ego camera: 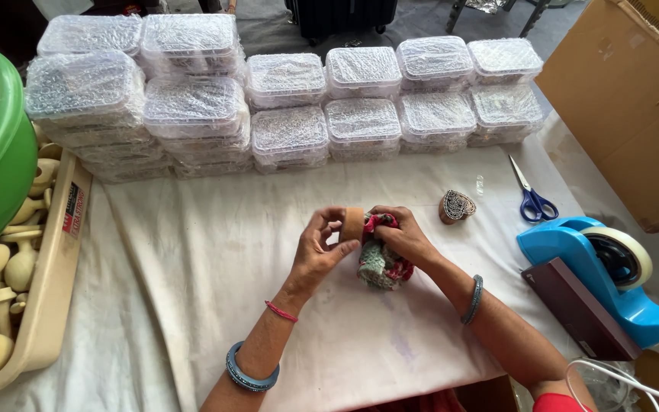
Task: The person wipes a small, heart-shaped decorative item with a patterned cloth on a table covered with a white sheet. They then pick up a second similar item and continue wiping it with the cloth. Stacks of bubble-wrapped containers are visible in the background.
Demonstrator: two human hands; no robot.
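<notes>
Wooden block sits mid-table, pinched in the left hand, while the right hand clutches a knitted cloth against it. A loosened pinch could drop the block onto the white sheet.

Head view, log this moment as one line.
left hand: holds wooden block | right hand: presses cloth on it | nearby: scissors

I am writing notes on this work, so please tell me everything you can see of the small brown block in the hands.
The brown block looks wooden, small and rounded, smooth and plain on its visible side. It is held above the white cloth between the left hand and the right hand. A red and green rag presses against its right side.
</notes>
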